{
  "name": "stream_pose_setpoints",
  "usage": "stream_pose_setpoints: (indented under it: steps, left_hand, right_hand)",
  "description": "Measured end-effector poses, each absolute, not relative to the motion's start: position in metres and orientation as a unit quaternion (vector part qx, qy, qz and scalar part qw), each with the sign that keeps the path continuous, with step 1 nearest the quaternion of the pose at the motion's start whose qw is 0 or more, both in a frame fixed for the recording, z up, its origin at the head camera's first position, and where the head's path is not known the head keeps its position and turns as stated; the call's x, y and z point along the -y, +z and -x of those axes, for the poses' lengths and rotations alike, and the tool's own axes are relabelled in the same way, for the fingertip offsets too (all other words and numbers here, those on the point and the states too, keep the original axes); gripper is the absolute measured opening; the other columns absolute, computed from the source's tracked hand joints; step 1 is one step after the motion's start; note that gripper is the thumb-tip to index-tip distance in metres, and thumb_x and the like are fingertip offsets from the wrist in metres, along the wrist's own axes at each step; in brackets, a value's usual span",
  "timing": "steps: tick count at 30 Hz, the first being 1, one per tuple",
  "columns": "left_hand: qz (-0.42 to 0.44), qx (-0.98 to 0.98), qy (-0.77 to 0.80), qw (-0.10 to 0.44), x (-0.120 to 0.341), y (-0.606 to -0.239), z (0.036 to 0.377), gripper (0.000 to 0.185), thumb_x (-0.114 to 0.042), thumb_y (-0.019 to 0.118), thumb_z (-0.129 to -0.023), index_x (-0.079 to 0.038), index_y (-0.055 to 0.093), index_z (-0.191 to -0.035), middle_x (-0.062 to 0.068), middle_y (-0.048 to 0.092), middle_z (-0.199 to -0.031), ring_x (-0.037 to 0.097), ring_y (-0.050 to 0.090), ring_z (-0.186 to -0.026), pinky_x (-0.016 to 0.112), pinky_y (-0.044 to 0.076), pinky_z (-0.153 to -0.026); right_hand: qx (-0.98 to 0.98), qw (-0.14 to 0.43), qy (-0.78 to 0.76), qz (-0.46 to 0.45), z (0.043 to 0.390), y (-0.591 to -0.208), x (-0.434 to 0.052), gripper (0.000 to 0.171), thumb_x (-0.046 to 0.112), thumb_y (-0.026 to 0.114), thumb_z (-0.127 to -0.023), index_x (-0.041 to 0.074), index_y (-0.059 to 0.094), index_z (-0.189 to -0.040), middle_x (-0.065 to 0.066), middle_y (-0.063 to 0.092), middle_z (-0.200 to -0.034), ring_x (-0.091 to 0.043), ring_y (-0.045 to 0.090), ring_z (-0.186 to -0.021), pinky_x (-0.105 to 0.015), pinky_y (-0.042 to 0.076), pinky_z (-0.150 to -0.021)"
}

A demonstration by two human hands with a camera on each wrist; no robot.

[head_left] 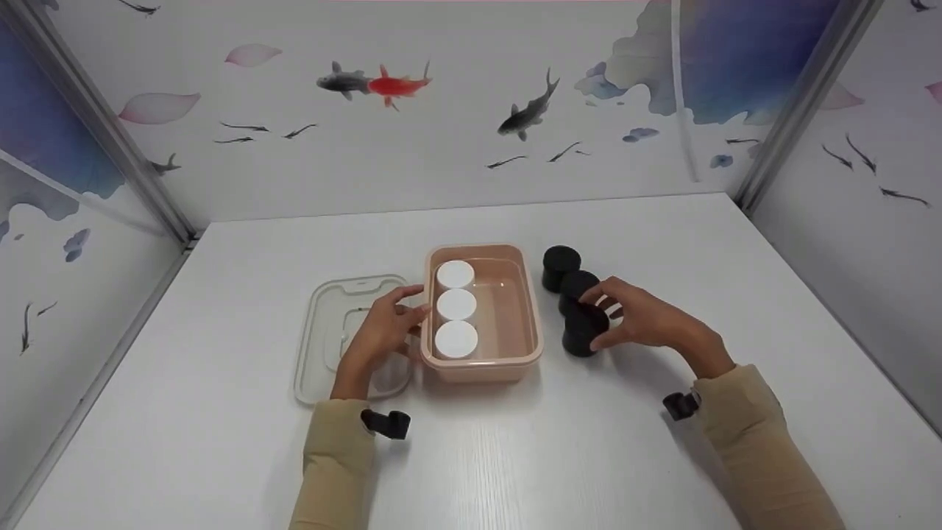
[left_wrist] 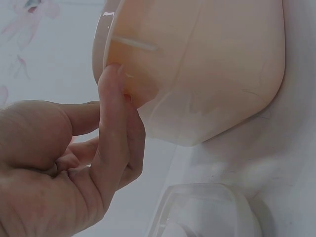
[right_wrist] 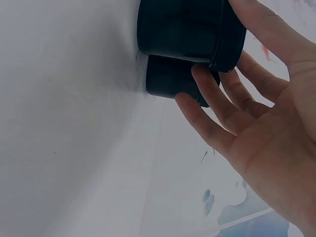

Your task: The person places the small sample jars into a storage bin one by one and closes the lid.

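Note:
A peach plastic box (head_left: 508, 309) stands on the table with a row of three white-topped round jars (head_left: 456, 305) along its left inner side. My left hand (head_left: 386, 324) grips the box's left rim, its fingertips against the outer wall just under the lip in the left wrist view. To the right of the box, three black lidded jars (head_left: 561, 266) form a slanting row. My right hand (head_left: 640, 316) holds the nearest black jar (head_left: 583, 335) around its lid, thumb on the near side and fingers on the far side. The jar stands upright.
A translucent lid (head_left: 316, 346) lies flat on the table left of the box, partly under my left hand. White panels (head_left: 441, 162) printed with fish and petals wall the table (head_left: 471, 456) at the back and both sides.

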State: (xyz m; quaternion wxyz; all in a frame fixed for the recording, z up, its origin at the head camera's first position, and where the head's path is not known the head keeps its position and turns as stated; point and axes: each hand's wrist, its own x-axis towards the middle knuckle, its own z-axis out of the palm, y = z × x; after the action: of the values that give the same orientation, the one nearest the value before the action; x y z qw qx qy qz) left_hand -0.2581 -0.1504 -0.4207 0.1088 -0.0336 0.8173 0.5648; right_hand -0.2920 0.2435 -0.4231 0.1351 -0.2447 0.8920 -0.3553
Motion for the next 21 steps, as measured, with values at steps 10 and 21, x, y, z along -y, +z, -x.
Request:
stream_pose_setpoints:
  steps: [10,21]
  left_hand:
    - [0.034,-0.827,0.551,0.104,0.1517,-0.4217,0.2577,0.050,-0.025,0.057,-0.103,-0.016,0.044,-0.151,0.020,0.068,-0.120,0.023,0.071,-0.093,0.030,0.061,-0.056]
    - [0.034,-0.823,0.556,0.109,0.1502,-0.4224,0.2594,0.050,-0.027,0.057,-0.103,-0.018,0.043,-0.151,0.019,0.067,-0.120,0.023,0.070,-0.095,0.030,0.061,-0.057]
  right_hand:
    - [-0.902,0.144,-0.328,0.241,0.2892,-0.4201,-0.2406,0.069,0.020,0.088,-0.076,0.008,0.055,-0.136,-0.012,0.054,-0.135,-0.033,0.055,-0.123,-0.050,0.052,-0.103]
    - [-0.877,0.106,-0.382,0.272,0.2863,-0.4142,-0.2404,0.062,0.024,0.086,-0.080,0.012,0.059,-0.135,-0.009,0.057,-0.127,-0.027,0.057,-0.119,-0.051,0.053,-0.100]
